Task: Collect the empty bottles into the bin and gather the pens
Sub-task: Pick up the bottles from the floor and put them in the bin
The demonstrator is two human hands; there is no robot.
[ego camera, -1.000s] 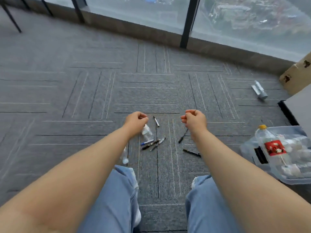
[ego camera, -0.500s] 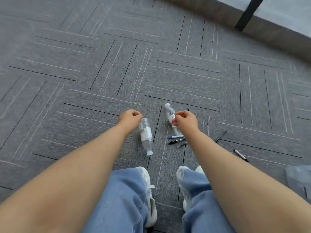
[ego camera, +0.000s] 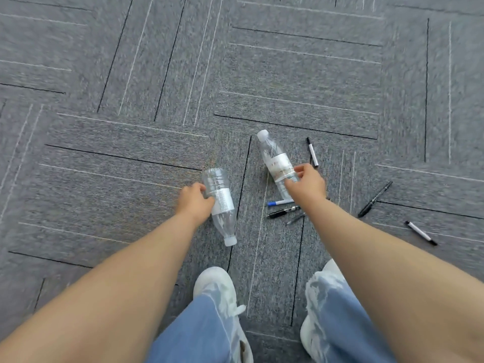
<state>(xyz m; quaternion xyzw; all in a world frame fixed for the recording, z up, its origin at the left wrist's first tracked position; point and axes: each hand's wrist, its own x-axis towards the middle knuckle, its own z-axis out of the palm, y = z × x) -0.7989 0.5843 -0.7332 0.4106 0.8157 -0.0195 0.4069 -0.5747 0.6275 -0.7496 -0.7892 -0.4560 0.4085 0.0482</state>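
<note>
Two clear empty bottles lie on the grey carpet. My left hand (ego camera: 195,203) wraps around the left bottle (ego camera: 221,205), whose white cap points toward me. My right hand (ego camera: 306,183) grips the lower body of the right bottle (ego camera: 275,158), cap pointing away. Several pens lie scattered to the right: a white marker (ego camera: 312,152) beside the right bottle, a blue-capped pen (ego camera: 279,203), a black pen (ego camera: 282,212) and a thin pen (ego camera: 296,218) under my right wrist, another black pen (ego camera: 374,199) and a white marker (ego camera: 421,233) farther right. No bin is in view.
My two white shoes (ego camera: 217,286) and blue jeans fill the bottom of the view, close below the bottles. The grey striped carpet (ego camera: 301,74) stretches away beyond the bottles.
My head has tilted down, so the window and the bin left the view. Both hands came down from closed fists above the floor and closed around the two bottles.
</note>
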